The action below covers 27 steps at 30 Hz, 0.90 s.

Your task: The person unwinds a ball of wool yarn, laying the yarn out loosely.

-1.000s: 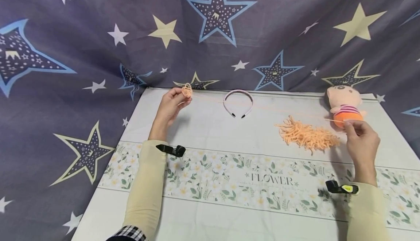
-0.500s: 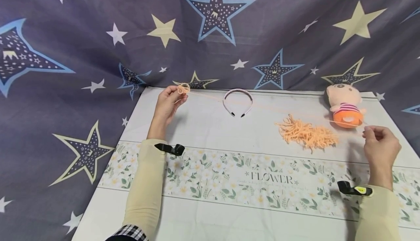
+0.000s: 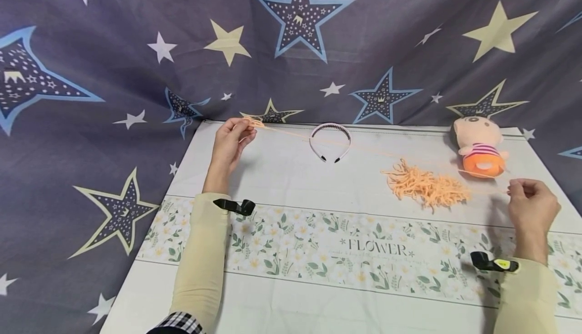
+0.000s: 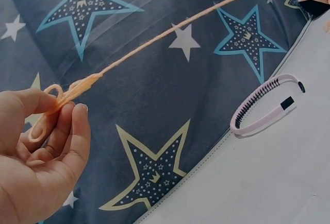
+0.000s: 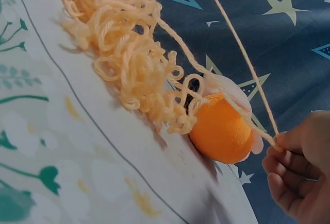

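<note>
Near the table's back left, my left hand pinches a small looped bundle of peach yarn between thumb and fingers. From it a taut yarn strand crosses above the table to my right hand, which pinches it between thumb and index finger. In the right wrist view, a second length of yarn leads from that pinch back to a curly heap of peach yarn on the table. Just beyond the right hand lies a plush toy with a striped top and orange bottom.
A pale pink headband with black teeth lies at the back middle of the table, beneath the strand. The table cover is white with a floral band marked FLOWER. A dark star-patterned curtain hangs behind and at the left.
My right hand has moved right and slightly toward me, drawing the yarn out past the plush toy. The left hand shifted slightly left, and the bundle's loops have turned flatter.
</note>
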Each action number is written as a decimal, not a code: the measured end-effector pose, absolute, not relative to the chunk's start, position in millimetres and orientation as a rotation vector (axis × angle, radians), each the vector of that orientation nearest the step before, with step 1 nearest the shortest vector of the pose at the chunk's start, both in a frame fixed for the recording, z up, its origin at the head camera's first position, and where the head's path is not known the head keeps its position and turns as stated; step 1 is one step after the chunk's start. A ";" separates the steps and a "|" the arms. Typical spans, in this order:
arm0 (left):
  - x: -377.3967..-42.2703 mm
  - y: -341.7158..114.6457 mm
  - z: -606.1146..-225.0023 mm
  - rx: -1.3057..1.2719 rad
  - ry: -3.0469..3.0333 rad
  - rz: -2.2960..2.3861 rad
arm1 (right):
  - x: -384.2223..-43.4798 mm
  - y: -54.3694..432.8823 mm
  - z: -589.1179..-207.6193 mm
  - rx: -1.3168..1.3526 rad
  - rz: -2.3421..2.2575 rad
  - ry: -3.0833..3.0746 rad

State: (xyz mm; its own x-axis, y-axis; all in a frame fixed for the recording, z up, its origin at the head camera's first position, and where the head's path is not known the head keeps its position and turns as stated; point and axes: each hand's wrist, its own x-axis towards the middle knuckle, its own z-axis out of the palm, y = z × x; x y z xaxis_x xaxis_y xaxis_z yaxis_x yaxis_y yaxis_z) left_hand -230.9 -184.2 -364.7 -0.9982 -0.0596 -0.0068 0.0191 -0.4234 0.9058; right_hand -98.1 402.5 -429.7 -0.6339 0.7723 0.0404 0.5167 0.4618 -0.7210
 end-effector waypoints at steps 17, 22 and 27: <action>-229.8 -172.8 -361.9 -0.065 -1.838 -2.547 | -96.1 388.4 -426.6 -0.950 0.941 -2.620; -229.0 -170.8 -360.4 -0.081 -1.847 -2.546 | -102.4 368.6 -414.1 -0.826 0.923 -2.533; -227.4 -166.3 -358.9 -0.132 -1.850 -2.552 | -115.6 335.4 -402.0 -0.599 0.973 -2.465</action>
